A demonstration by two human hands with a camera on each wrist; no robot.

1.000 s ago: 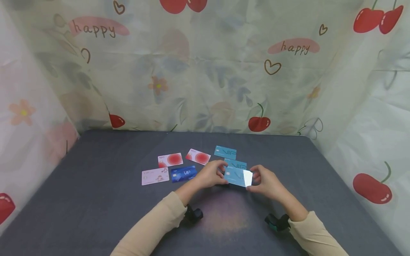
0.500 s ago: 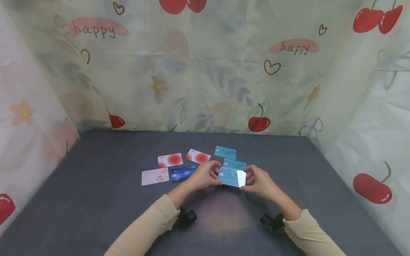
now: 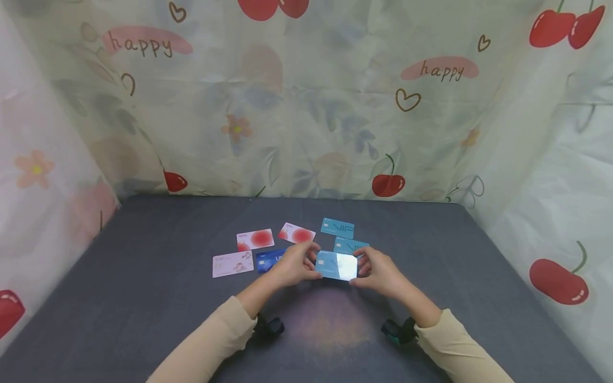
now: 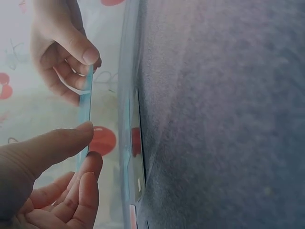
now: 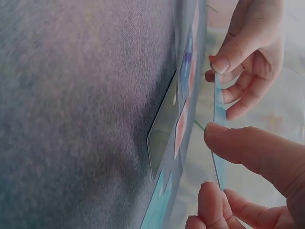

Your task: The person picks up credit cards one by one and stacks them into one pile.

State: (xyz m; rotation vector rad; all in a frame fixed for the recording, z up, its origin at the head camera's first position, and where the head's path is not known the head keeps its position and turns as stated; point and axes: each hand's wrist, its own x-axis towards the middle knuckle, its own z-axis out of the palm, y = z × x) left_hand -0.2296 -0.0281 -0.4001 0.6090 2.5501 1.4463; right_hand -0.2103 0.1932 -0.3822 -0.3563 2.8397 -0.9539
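Both hands hold up a light blue card (image 3: 328, 265) by its short ends, over the table. The left hand (image 3: 293, 264) pinches its left end and the right hand (image 3: 383, 272) its right end. Glare whitens the card's right half in the head view. Seen edge-on in the left wrist view, the card (image 4: 85, 109) has thumbs on the near face. Below it, the right wrist view shows a greyish, shiny card (image 5: 163, 129) lying on the table. A dark blue VIP card (image 3: 268, 260) is partly covered by the left hand.
Two teal VIP cards (image 3: 337, 227) lie behind the hands on the dark grey table (image 3: 143, 319). Two white-and-red cards (image 3: 255, 239) and a pale pink card (image 3: 232, 264) lie to the left. A printed curtain (image 3: 297, 117) hangs around the table.
Both hands have shifted left together, carrying the light blue card with them. The left hand now covers more of the dark blue card, and the nearer teal card shows more.
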